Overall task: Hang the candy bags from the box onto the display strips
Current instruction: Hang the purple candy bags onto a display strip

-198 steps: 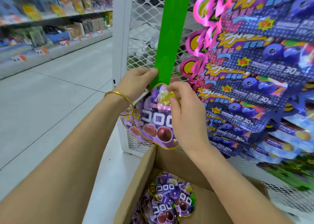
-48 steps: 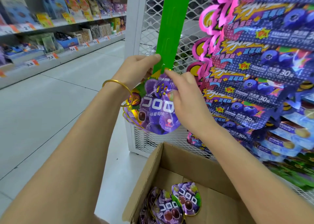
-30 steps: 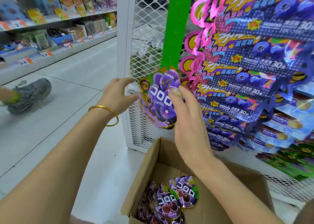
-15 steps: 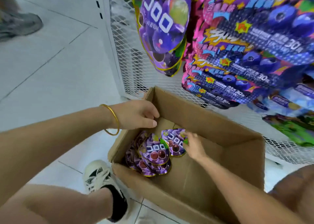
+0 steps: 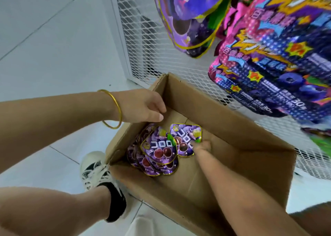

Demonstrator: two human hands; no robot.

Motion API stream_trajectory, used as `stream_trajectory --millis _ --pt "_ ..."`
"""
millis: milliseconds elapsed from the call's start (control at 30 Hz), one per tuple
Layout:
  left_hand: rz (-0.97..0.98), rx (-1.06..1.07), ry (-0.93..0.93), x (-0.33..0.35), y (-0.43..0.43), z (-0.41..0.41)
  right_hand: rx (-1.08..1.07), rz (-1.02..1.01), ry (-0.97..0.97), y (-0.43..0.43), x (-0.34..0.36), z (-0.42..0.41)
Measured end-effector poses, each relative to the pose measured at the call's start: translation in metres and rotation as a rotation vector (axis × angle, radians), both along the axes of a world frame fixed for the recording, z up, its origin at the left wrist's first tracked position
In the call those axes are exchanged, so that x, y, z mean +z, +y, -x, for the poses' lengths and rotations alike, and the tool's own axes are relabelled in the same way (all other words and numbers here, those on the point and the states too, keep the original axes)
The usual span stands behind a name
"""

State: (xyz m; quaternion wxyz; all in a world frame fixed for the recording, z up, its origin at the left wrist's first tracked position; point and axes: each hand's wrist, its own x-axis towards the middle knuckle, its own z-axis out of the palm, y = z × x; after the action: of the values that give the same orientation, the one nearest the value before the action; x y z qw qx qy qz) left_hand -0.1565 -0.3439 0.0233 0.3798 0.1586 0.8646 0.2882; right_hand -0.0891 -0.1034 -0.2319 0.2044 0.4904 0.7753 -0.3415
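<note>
On the pale floor [image 5: 53, 57] by a white mesh rack [image 5: 143, 39], we see the box [image 5: 232, 128] with candy bags [image 5: 159, 150] heaped at its left end, our right hand [image 5: 202, 146] touching one, its grip too blurred to tell, and our left hand [image 5: 141, 107] over the left rim, grip loosely curled, empty.

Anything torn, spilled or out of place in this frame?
Nothing stands out. The candy bags lie in a loose overlapping pile inside the box, where the right hand reaches them; the hung bags look intact, though blurred.
</note>
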Motion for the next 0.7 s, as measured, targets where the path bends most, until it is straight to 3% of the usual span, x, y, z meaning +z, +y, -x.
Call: stream_trajectory --millis 167,333,533,700 --pt "0.010 -0.042 0.009 0.004 0.004 -0.004 -0.007 0.062 0.271 -0.001 0.025 -0.010" --pt "0.034 -0.079 0.115 0.016 0.011 -0.009 0.255 0.011 0.666 0.002 0.093 -0.022" --pt "0.079 -0.108 0.442 0.044 0.024 -0.017 0.590 0.299 0.832 -0.012 0.206 -0.020" --pt "-0.108 -0.001 0.584 0.097 0.025 -0.013 0.707 0.217 0.970 -0.042 0.282 -0.021"
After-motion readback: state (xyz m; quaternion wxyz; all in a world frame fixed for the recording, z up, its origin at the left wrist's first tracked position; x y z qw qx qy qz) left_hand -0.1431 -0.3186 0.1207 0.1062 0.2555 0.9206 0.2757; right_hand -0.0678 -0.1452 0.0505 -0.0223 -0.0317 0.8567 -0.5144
